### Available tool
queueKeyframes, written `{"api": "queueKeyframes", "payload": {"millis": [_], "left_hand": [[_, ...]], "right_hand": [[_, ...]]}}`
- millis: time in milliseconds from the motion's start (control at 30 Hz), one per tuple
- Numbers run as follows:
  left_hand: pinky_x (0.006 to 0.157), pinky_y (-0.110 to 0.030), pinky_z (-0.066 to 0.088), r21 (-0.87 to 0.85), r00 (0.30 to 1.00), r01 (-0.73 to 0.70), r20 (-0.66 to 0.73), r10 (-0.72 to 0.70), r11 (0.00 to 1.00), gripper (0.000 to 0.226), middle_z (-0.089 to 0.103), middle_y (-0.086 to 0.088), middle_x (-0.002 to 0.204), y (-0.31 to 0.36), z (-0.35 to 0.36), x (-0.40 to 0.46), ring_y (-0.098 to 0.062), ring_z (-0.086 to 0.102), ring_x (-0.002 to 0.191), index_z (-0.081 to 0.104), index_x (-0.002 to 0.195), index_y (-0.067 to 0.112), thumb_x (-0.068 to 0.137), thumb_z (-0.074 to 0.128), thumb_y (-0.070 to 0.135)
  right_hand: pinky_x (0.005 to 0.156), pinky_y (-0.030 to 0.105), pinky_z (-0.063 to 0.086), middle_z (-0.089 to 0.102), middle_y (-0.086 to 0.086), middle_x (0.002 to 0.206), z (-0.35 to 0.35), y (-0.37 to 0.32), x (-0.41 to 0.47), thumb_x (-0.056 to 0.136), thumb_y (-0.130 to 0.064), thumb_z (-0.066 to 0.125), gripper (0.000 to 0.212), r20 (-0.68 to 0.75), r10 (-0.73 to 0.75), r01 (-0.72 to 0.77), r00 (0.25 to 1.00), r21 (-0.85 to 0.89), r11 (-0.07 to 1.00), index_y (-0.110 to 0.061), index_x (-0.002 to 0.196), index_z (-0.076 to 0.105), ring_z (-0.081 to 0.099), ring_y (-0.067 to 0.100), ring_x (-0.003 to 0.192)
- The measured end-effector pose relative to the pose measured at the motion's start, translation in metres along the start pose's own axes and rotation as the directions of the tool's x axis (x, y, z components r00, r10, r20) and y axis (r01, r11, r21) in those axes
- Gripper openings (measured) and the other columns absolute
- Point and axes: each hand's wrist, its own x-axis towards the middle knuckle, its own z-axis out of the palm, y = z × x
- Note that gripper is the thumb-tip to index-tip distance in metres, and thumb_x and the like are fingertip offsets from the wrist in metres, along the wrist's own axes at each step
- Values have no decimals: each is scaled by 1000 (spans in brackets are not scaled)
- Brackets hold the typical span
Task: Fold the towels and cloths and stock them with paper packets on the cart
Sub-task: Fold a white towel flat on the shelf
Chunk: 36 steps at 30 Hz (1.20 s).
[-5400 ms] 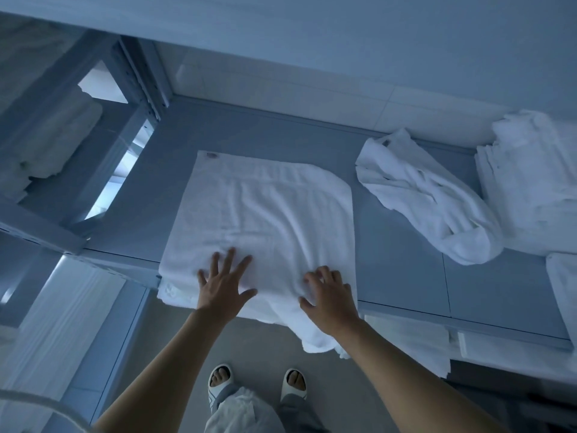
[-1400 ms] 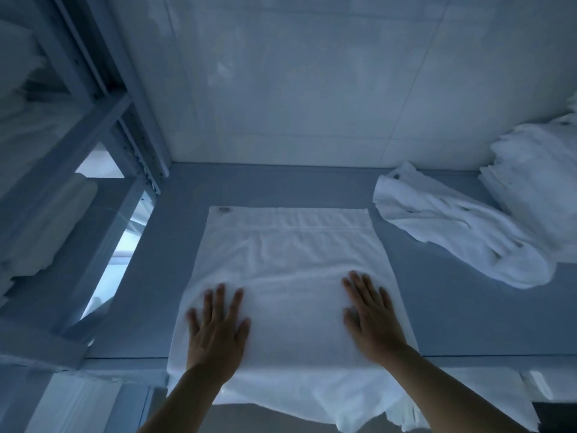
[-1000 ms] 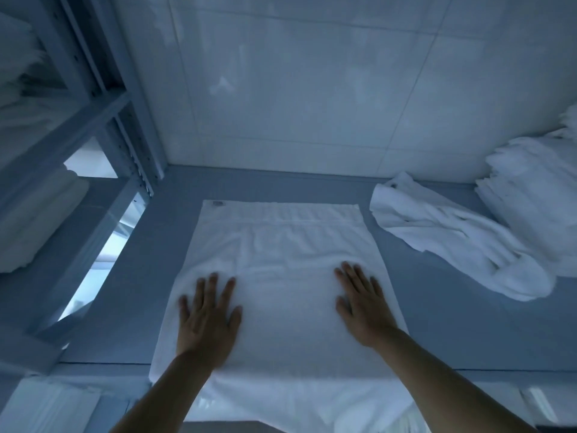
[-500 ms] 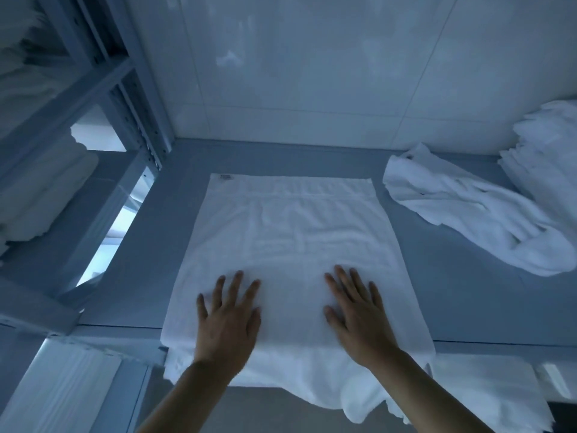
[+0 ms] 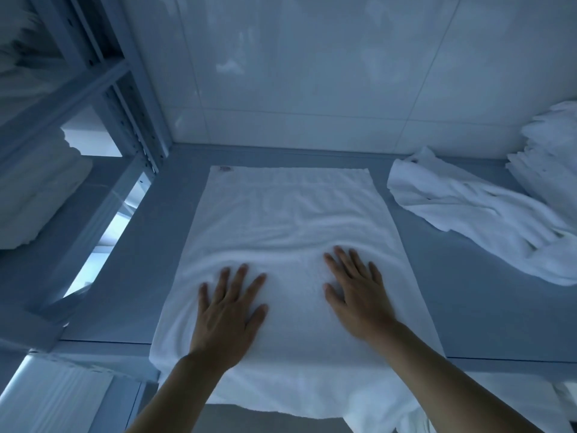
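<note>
- White towel (image 5: 290,232) spread flat on the grey shelf (image 5: 474,310), far edge close to the tiled wall (image 5: 312,73), near edge hanging over the shelf's front lip.
- Small dark tag (image 5: 224,168) at the towel's far-left corner.
- Soft ripples across the towel's middle, just ahead of the fingertips.
- Left hand (image 5: 229,310) palm-down on the towel's near-left part, fingers straight and slightly spread, gripping nothing.
- Right hand (image 5: 359,295) palm-down on the near-right part, fingers straight and close together, likewise gripping nothing.
- Both hands apart from each other, a bare strip of towel between them; both forearms reaching in from the bottom edge.
- Crumpled towel (image 5: 474,220) lying loose on the shelf to the right, well apart from the flat one and not touched by either hand.
- Stack (image 5: 549,157) of white linen at the far right, against the wall, partly cut off by the frame; crumpled towel just beside it, contact unclear.
- Metal rack (image 5: 103,89) standing at the left, its upright post meeting the shelf's back-left corner.
- Pale bundles (image 5: 34,195) on the rack's shelves, too dim and blurred to tell more.
- More white cloth (image 5: 53,401) below the shelf at lower left, kind unclear.
- Dim, bluish light throughout.
</note>
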Motion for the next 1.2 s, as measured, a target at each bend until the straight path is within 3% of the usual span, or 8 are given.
{"api": "queueKeyframes", "payload": {"millis": [300,433,533,667,767,933,1100,1200], "left_hand": [[127,-53,1,4,1000,4,-26,-4,1000,66,-5,14,173,-1,-7,33,-19,-8,160,-1,160,53,96,2,70],[127,-53,2,-5,999,5,-34,-5,1000,65,-4,14,173,-2,-6,32,-18,-7,160,1,160,53,97,4,70],[127,-53,3,-7,999,4,-46,-5,1000,65,-2,13,173,-3,-3,32,-18,-5,160,4,161,52,98,7,69],[127,-54,10,-39,996,15,-86,-18,999,62,14,7,172,0,-6,27,-22,8,160,26,160,44,100,16,57],[123,-59,20,-11,985,23,-169,-24,1000,51,38,-3,163,6,-15,17,-29,28,154,48,152,31,103,40,36],[111,-55,40,-42,946,-219,-255,202,975,43,56,-7,148,28,-15,-22,-34,54,133,64,137,22,97,49,25],[124,-55,22,0,954,-297,-49,297,955,54,20,8,171,45,6,-66,-21,19,158,35,159,38,107,25,49],[125,-55,19,24,957,-287,-40,288,958,55,12,11,172,45,6,-66,-19,10,159,26,162,40,107,22,51]], "right_hand": [[129,46,0,-2,-9,174,-7,6,31,101,-59,24,70,5,9,-9,1000,54,999,-35,165,10,-5,16,160],[129,47,1,0,-6,174,-16,3,8,107,-41,33,61,-92,-26,36,995,107,994,-28,165,18,-3,15,160],[129,47,4,6,-10,174,-16,10,-28,106,-44,26,59,-87,-44,56,995,143,988,-29,163,23,-2,12,160],[127,48,17,17,-12,172,-9,30,-63,108,-38,27,55,-63,-48,54,997,105,993,-27,161,33,9,14,160],[125,47,22,26,-10,169,-11,30,-62,105,-36,26,57,-84,-14,22,996,101,995,-27,159,39,20,16,158],[125,46,21,24,-10,170,-5,32,-61,105,-37,23,57,-90,-23,30,996,75,997,-29,160,36,19,16,158],[126,51,17,20,-5,172,-10,27,-64,107,-22,38,53,-89,-4,5,996,13,1000,-21,160,36,16,20,159],[125,55,20,21,-5,172,-12,0,-76,106,-28,36,53,-117,-151,150,982,-14,989,-19,158,40,16,19,159]]}}
